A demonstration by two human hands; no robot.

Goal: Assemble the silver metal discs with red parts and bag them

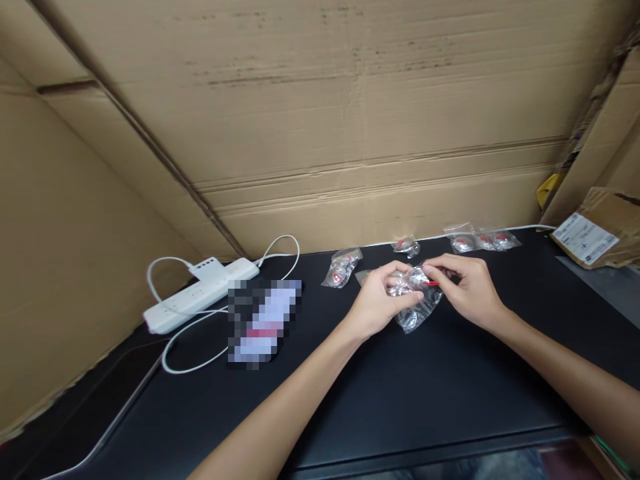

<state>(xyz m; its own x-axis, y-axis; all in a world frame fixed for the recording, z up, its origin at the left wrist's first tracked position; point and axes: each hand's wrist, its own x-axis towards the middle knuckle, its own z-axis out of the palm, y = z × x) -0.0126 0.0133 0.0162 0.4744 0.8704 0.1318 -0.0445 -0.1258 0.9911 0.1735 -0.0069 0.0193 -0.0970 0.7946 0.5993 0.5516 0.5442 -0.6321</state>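
Observation:
My left hand [381,299] is closed on a crinkled clear plastic bag [416,319], with its thumb laid across the front. Between my two hands a round shiny piece with a red strip [430,284] shows at the bag's upper part; its exact kind is unclear. My right hand [467,288] pinches at that piece and the bag's edge with thumb and fingers. Just left of my hands lies a bagged silvery round piece with a red mark [337,275]. Behind them is another small bagged piece [406,245].
More bagged silvery pieces [483,241] lie along the back right. A white power strip [200,293] with looping cable and a blurred flat object [267,323] occupy the left of the black table [425,400]. Cardboard walls [350,133] enclose the back; a labelled cardboard box [607,230] stands right.

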